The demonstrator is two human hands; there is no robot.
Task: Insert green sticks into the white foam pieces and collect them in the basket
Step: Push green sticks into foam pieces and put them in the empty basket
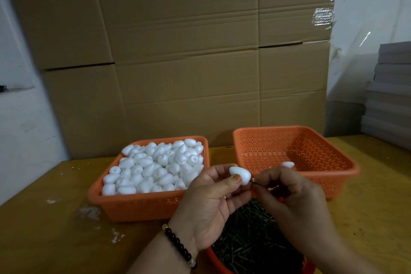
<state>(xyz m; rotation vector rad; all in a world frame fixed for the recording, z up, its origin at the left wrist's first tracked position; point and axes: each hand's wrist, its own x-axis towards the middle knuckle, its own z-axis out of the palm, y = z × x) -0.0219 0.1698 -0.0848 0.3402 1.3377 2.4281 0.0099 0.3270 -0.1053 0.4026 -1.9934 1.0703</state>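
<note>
Our left hand (209,202) pinches one foam piece (241,175) between thumb and fingertips, thumb nail painted orange, a thin ring on one finger, dark bead bracelet (179,248) on the wrist. Our right hand (289,191) is curled round a stick (253,181), pinching it; only the short tip shows, touching the piece's right end. The two hands sit close together, above the gap between the baskets.

Foam piece: white, smooth matte, egg-like with a blunt end.

Left basket (142,204): orange plastic, rectangular, perforated walls, heaped full of the same white pieces (155,167), some showing a dimple at one end.

Right basket (295,158): same orange perforated plastic, rounded corners, nearly bare. One white piece (288,164) lies in it near the front wall, partly hidden by our right hand, so we cannot tell if a stick is in it.

Sticks (251,240): dark green, thin, straight, piled loose in a third orange tub (216,261) just under our hands at the bottom edge.

Desk (55,229): yellowish wood-look top, with white foam crumbs (91,211) scattered left of the full basket.

Behind: brown corrugated cartons (189,51) stacked as a wall, creased, clear tape at the right edge. Grey flat boards (391,96) stacked at far right. We can read no writing or labels anywhere.
</note>
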